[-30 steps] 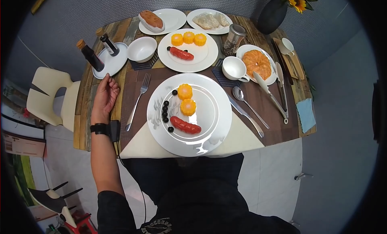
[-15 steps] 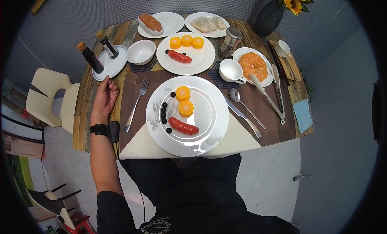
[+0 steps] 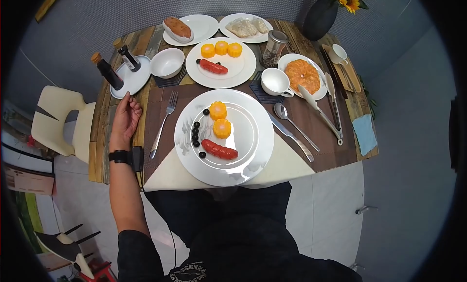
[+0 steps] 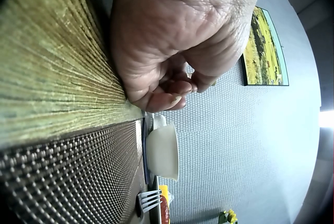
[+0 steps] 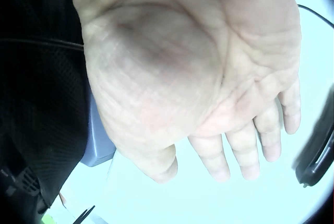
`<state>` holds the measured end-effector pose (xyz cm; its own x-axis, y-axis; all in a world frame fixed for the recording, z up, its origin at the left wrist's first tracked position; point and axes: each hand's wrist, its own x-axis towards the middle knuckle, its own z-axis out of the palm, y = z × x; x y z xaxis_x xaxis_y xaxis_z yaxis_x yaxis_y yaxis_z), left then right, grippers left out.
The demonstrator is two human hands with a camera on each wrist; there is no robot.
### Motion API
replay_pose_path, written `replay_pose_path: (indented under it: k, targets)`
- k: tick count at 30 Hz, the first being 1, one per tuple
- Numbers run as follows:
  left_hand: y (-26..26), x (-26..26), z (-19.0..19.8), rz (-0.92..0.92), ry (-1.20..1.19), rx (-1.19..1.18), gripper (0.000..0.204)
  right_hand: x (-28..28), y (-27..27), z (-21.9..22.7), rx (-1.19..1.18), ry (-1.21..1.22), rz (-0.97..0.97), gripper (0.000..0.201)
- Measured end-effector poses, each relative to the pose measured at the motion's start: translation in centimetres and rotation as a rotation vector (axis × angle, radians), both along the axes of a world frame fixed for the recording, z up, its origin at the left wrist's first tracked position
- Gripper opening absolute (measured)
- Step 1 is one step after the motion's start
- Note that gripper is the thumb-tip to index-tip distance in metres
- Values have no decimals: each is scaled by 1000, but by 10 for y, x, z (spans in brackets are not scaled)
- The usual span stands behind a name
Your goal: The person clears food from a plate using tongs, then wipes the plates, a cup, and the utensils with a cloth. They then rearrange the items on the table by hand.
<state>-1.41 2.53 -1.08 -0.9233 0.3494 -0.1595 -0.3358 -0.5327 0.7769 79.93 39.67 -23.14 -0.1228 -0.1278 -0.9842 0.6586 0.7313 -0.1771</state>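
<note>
Palm up, my left hand (image 3: 127, 120) rests on the wooden tabletop at the left, its fingers loosely curled and holding nothing. Its fingertips lie near the white oval tray (image 3: 130, 83), and a fork (image 3: 164, 126) is to its right. In the left wrist view the hand (image 4: 172, 36) is close over the wood. A large plate (image 3: 255, 141) at the front centre bears two corn pieces (image 3: 222, 129), a red sausage (image 3: 220, 149) and several black olives (image 3: 195, 131). Only the right wrist view shows my right hand (image 5: 182, 73), empty with extended fingers.
Two dark bottles (image 3: 108, 72) stand on the tray, beside a bowl (image 3: 167, 63). Farther back is a second plate of corn and sausage (image 3: 250, 68). At the right are a cup (image 3: 275, 82), glass jar (image 3: 274, 49), round bread (image 3: 301, 75), tongs (image 3: 321, 114), knife (image 3: 292, 136) and spoon (image 3: 294, 124).
The head view has shifted slightly, so the tableware appears a little farther left. My left hand stays in the same pose beside the tray.
</note>
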Motion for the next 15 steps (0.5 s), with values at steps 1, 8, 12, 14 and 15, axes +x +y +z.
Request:
replay_pose_path:
  k: [1,8,12,14,15]
  targets:
    - [-1,0,-1,0,-6,4,23,2,-3,0,-1,0,-4,33]
    - [-3,-2,-3,-60,-11,22,22,32,-47,4,-9,-11,-79,33]
    - [-2,-2,-1,-56,15,14,22,52,-68,10,1,-22,-129,34]
    - [-4,-3,-3,-42,11,18,22,61,-80,13,4,-29,-153,34]
    - [-5,-5,-5,-50,14,11,22,64,-85,14,6,-29,-164,34]
